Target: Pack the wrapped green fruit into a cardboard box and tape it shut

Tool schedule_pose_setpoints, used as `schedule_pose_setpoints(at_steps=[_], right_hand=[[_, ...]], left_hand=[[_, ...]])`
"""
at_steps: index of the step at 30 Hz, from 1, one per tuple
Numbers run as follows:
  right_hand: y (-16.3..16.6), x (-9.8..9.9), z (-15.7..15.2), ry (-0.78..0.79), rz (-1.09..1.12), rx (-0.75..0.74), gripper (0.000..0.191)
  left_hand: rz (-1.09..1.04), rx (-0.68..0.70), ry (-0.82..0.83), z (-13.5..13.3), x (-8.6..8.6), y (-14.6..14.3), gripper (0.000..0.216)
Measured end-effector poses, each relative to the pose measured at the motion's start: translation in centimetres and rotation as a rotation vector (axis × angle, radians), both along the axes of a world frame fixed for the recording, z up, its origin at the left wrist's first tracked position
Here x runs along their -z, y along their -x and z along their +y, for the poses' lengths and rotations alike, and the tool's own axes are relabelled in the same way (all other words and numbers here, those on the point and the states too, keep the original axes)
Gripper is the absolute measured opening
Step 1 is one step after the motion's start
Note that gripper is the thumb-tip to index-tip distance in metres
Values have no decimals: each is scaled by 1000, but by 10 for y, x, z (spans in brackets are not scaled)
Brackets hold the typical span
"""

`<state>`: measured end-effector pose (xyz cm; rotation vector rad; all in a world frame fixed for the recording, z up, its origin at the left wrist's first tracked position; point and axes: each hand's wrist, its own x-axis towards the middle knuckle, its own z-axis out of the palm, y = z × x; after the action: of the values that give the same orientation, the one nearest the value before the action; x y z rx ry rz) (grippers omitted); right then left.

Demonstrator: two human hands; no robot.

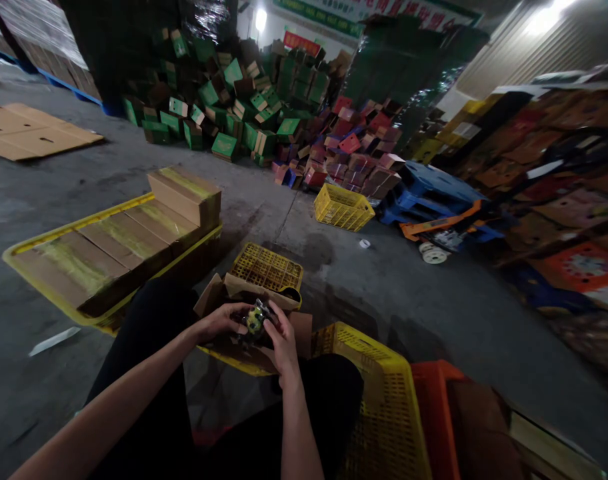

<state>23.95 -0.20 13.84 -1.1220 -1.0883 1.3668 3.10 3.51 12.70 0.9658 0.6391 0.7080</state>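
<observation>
Between both hands, over an open cardboard box, is a small shiny object with yellow-green and dark parts; its kind is too blurred to make out. My left hand grips its left side with bent fingers. From the right, my right hand closes its thumb and fingers on the same object. The box has its flaps spread and rests on a yellow plastic crate in front of my knees. Dimness and my hands hide most of the box's inside.
A yellow tray of taped cartons stands to the left. Right of my knee are a yellow crate and an orange crate. Farther off are another yellow crate, blue pallets, an orange pallet jack and heaped green boxes.
</observation>
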Motion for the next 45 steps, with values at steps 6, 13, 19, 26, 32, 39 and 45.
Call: schedule_pose_setpoints(at_steps=[6, 13, 19, 26, 32, 39, 45], right_hand=[[-2, 9, 4, -27, -46, 45, 45], [-3, 15, 5, -38, -65, 52, 42], [-2, 9, 3, -6, -38, 54, 47], [0, 8, 4, 8, -88, 81, 38], [-2, 5, 3, -6, -144, 79, 28], [-2, 8, 3, -20, -152, 105, 24], [-7, 18, 4, -22, -157, 171, 23]], left_hand=[[-31, 31, -27, -1, -3, -1, 64], [-8, 60, -11, -1, -2, -1, 59], [20, 0, -31, -1, -4, -1, 56], [77, -11, -53, -1, -11, 1, 60], [109, 31, 10, -6, -20, 2, 67], [76, -48, -50, -1, -6, 1, 67], [42, -151, 63, 2, 2, -2, 64]])
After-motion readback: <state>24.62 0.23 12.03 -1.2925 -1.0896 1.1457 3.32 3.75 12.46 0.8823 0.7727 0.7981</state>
